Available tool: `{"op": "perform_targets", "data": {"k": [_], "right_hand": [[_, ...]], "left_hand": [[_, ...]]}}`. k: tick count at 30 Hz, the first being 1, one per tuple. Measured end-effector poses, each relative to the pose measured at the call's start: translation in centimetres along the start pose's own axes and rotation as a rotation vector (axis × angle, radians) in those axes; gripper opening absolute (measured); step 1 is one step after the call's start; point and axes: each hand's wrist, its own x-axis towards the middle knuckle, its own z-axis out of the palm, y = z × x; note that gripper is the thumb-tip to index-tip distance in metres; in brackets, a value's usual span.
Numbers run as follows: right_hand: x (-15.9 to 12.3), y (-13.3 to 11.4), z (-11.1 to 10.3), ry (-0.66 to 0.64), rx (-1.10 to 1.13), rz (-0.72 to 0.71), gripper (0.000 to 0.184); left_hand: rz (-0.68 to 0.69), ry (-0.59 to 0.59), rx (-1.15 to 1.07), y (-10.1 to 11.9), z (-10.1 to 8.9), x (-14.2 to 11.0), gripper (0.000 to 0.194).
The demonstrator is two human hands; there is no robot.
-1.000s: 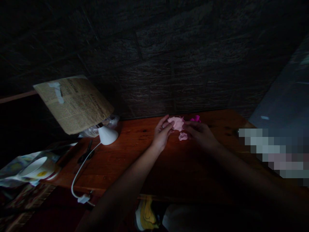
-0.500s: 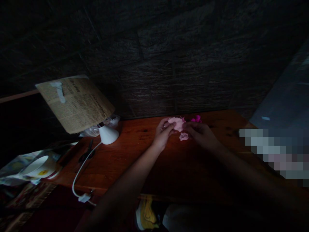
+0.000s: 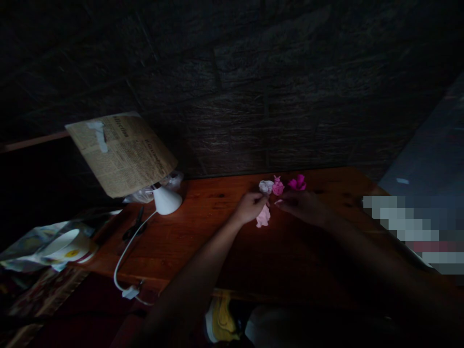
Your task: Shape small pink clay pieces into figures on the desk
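Observation:
My left hand [image 3: 251, 208] is closed, its fingertips pinching a ragged, pale pink piece [image 3: 263, 218] that hangs toward me over the wooden table. Whether it is paper or soft clay I cannot make out. A small pink scrap [image 3: 279, 201] shows at the pinched fingertips of my right hand [image 3: 306, 207], a little apart from the left. Just beyond the hands lie a whitish crumpled lump [image 3: 266, 187], a pink lump [image 3: 278, 186] with a knobby top, and a magenta petal-like piece [image 3: 297, 182]. The darkness hides much of my right fingers.
A lamp with a newsprint shade [image 3: 125, 153] and white base [image 3: 167, 201] stands left on the wooden table [image 3: 197, 232]. Its white cord [image 3: 121, 258] drops over the front edge past black scissors [image 3: 135, 227]. A white paper cup [image 3: 72, 246] lies farther left. A dark wall rises behind.
My hands have moved apart and slightly toward me. The pale pink piece has tipped downward in my left hand, and a small scrap is now in my right. The lumps behind have come into view.

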Motion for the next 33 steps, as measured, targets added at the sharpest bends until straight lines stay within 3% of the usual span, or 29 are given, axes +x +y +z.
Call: {"op": "perform_targets", "data": {"k": [4,8,12,18,27,33], "right_hand": [[-0.3,-0.9,-0.3,0.006,0.173,0.153,0.039],[-0.6,-1.8,0.3,0.058,0.490,0.265,0.042],[-0.6,-2.3,0.6,0.074,0.674,0.295,0.041],[-0.4,-2.8,0.4,0.084,0.779,0.284,0.040],[-0.6,-2.4,0.6,0.117,0.748,0.326,0.040],[-0.5,-2.6,0.3,0.083,0.764,0.292,0.034]], "left_hand": [[0.062,0.111,0.044,0.7,-0.3,-0.2,0.040],[0.176,0.236,-0.006,1.6,-0.4,-0.4,0.041],[0.203,0.182,-0.253,2.1,-0.2,-0.6,0.040],[0.154,-0.076,-0.565,2.5,0.2,-0.9,0.041],[0.114,0.086,-0.586,1.9,0.0,-0.4,0.030],[0.074,-0.002,-0.683,2.1,0.2,-0.4,0.028]]}}
